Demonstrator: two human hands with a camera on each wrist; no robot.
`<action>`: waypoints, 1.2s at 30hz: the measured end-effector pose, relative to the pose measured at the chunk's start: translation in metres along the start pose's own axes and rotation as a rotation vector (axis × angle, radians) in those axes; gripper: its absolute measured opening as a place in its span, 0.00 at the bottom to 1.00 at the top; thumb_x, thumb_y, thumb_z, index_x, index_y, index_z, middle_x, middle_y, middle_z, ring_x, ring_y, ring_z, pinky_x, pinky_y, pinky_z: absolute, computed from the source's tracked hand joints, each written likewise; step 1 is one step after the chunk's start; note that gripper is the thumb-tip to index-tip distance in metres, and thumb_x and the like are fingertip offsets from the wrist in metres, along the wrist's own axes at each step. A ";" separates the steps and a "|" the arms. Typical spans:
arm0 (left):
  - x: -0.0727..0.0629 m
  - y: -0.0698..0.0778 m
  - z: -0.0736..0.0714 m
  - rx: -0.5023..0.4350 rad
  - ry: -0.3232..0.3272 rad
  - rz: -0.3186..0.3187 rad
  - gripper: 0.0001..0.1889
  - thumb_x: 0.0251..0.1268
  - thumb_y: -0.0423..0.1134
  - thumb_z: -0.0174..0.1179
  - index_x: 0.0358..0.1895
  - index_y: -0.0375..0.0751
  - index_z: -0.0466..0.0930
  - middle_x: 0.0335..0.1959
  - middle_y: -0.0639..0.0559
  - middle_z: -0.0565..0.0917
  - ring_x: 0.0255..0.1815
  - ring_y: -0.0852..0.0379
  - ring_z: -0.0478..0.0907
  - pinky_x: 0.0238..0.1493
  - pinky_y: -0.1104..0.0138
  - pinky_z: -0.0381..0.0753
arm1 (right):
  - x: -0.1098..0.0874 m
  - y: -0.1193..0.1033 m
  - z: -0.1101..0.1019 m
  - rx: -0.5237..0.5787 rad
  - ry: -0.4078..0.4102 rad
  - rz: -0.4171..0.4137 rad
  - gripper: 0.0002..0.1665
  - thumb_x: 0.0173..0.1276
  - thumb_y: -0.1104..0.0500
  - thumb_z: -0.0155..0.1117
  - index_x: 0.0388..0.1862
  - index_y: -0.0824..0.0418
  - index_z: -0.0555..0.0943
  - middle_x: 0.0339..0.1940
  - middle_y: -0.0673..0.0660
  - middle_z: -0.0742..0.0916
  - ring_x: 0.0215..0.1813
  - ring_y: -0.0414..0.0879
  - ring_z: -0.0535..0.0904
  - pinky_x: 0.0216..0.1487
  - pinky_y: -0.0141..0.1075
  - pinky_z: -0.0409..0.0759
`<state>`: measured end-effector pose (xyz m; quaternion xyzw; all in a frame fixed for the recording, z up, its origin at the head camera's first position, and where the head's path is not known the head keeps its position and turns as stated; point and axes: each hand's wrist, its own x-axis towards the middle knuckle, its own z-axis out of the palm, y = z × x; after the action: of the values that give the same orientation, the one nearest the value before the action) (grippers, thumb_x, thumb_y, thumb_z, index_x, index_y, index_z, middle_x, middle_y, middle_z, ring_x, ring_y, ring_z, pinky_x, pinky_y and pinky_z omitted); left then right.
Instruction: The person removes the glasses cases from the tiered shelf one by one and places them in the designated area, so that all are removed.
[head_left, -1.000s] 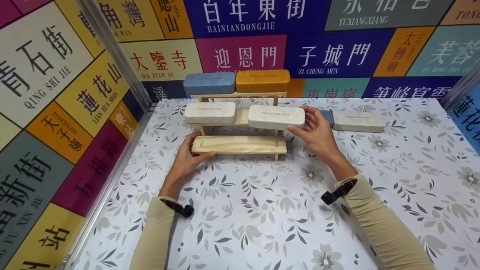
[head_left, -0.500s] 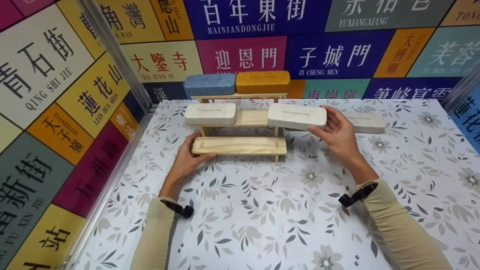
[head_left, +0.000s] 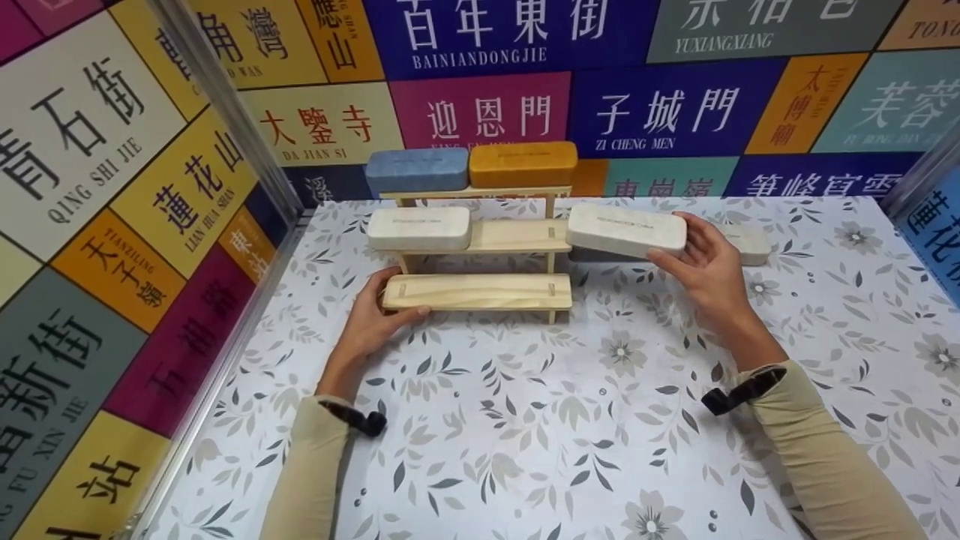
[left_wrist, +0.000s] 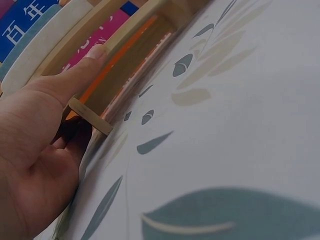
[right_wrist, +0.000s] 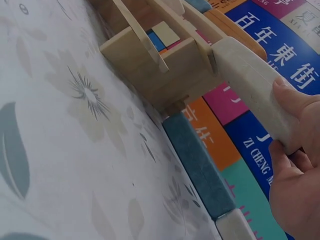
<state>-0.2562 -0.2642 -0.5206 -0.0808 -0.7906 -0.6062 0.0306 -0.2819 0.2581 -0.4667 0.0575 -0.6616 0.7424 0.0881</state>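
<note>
My right hand pinches the right end of a white glasses case between thumb and fingers. In the head view that case is slightly tilted, its left end at the right end of the middle shelf. In the right wrist view the held case shows above a blue-green case that lies on the table. My left hand grips the left end of the lowest step of a wooden three-tier display stand; its thumb lies along the front edge. Another white case sits on the middle shelf's left half.
On the top shelf stand a blue case and an orange case, side by side. Behind my right hand another white case lies on the floral tabletop. Sign-covered panels border the table at back and sides.
My right hand has moved the white case rightward off the middle shelf's right half, in front of the cases on the table. The left hand has kept its place on the stand.
</note>
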 end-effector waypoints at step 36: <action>0.001 -0.002 -0.002 0.021 -0.010 0.018 0.47 0.61 0.37 0.82 0.81 0.40 0.65 0.74 0.40 0.75 0.70 0.45 0.78 0.64 0.70 0.78 | -0.007 0.024 -0.030 -0.398 -0.242 0.132 0.54 0.71 0.54 0.80 0.88 0.61 0.60 0.85 0.64 0.70 0.85 0.56 0.67 0.68 0.21 0.77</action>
<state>-0.2572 -0.2666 -0.5214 -0.0909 -0.7963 -0.5971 0.0330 -0.2792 0.2853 -0.4951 0.0840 -0.8029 0.5894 -0.0309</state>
